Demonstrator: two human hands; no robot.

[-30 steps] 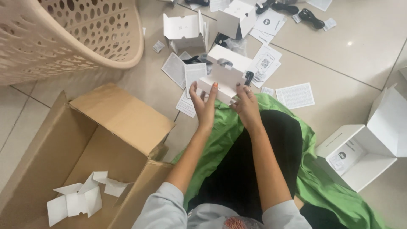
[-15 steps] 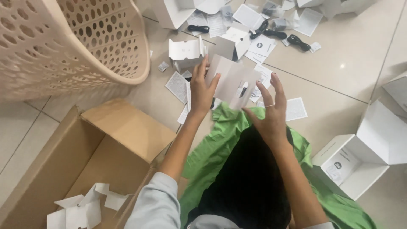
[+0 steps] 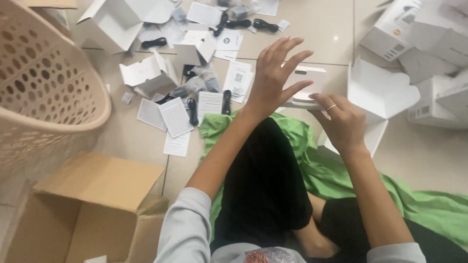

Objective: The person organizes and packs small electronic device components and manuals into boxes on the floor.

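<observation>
here the right hand (image 3: 343, 124) is pinching the near edge of a small white box (image 3: 306, 87), fingers curled together on it, while the left hand (image 3: 275, 78) is hovering over the box's left end with all 5 fingers spread apart and gripping nothing. the box is being held in the air just above the floor (image 3: 302, 34), at about 12 o'clock from the person's knees.

to do this step well, i judge the right hand should be keeping a firm pinch low on the box so it is not tilting, while the left hand is coming down flat on the top flap rather than poking at a corner; thin card is likely bending or tearing if it is being pulled from 1 side only.

counting what is showing: 1 beige laundry basket (image 3: 44, 97) at 9 o'clock, 1 brown cardboard carton (image 3: 87, 214) at 7 o'clock, 1 green cloth (image 3: 331, 170) under the legs. at least 4 black cable bundles (image 3: 265, 24) are lying toward 11 and 12 o'clock. opened white boxes, about 3, are sitting at 10 to 11 o'clock (image 3: 146, 73), and roughly 4 more are stacking up at 2 o'clock (image 3: 429, 63). white paper leaflets (image 3: 175, 117) number at least 8, though overlaps are making an exact count impossible.
</observation>
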